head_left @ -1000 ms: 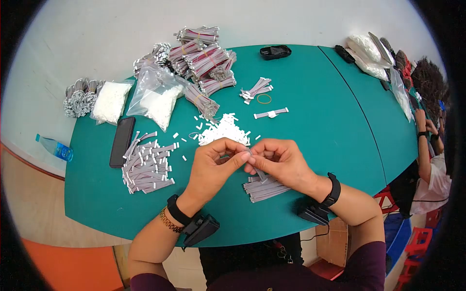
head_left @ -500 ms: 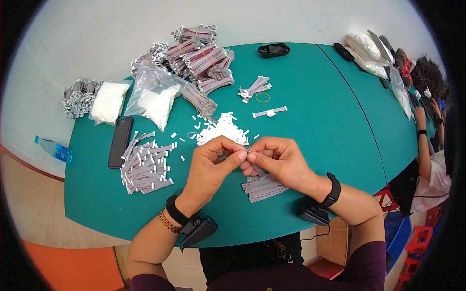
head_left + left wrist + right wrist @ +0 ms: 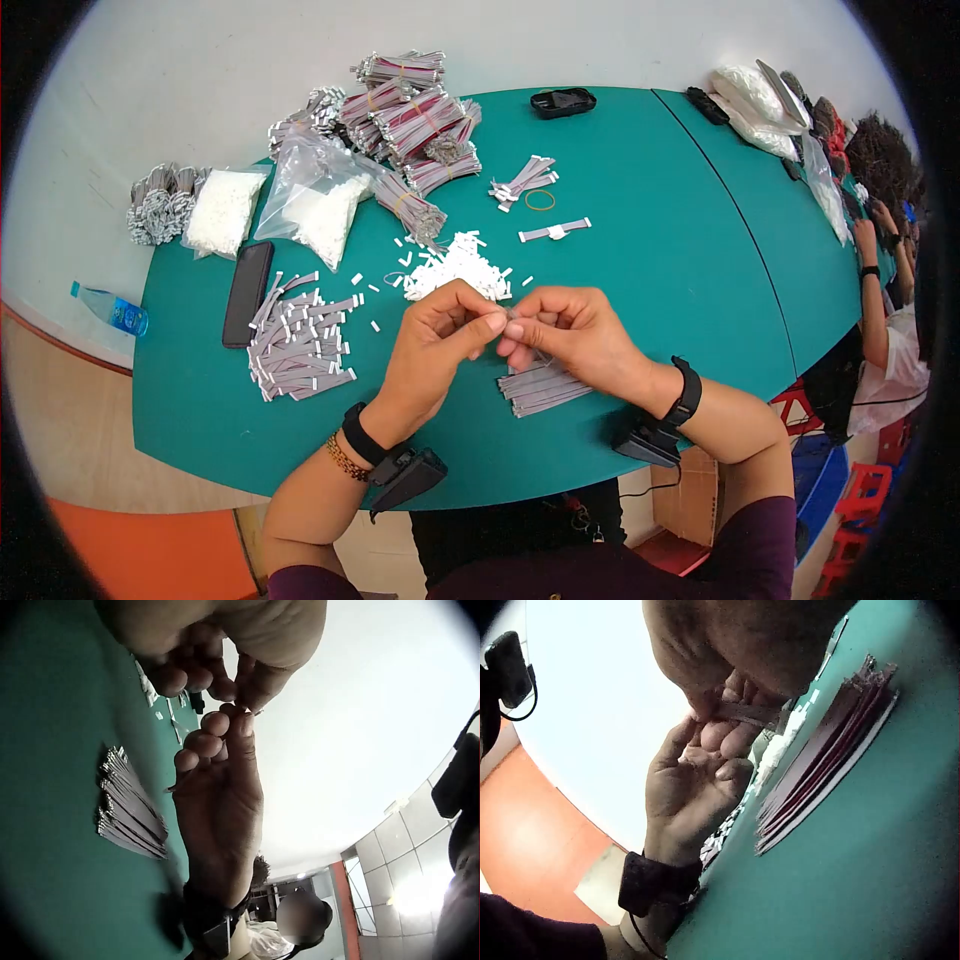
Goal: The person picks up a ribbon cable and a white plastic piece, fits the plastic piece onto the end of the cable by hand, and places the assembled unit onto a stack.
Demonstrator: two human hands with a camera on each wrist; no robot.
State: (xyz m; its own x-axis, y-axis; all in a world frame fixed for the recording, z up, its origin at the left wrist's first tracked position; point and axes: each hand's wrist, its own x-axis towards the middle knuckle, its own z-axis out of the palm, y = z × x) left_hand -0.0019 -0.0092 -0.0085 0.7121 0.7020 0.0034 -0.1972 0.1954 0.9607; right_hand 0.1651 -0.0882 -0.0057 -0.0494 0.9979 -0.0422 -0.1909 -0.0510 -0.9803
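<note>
Above the table, my left hand [image 3: 437, 335] and right hand [image 3: 575, 335] meet fingertip to fingertip. A short grey ribbon cable [image 3: 746, 714] lies across the right hand's fingers, pinched by that hand. My left thumb and forefinger pinch at the cable's end, which the fingertips mostly hide. Below the right hand lies a stack of flat grey ribbon cables [image 3: 545, 388]. Just beyond the hands is a heap of small white connectors [image 3: 460, 268]. Left of my left hand, cables with white ends [image 3: 300, 340] form a loose pile.
A phone [image 3: 248, 295] and bags of white pieces [image 3: 226, 212] lie to the left. Bundled cables [image 3: 425, 120] are heaped at the back. A rubber band [image 3: 540, 200], a separate cable [image 3: 555, 231] and a black case [image 3: 563, 103] lie beyond. Another person's arm [image 3: 870, 290] is at right.
The fingertips have shifted slightly, and the grey ribbon cable that showed below them is now largely hidden by the right hand in the head view. Both hands stay together in place.
</note>
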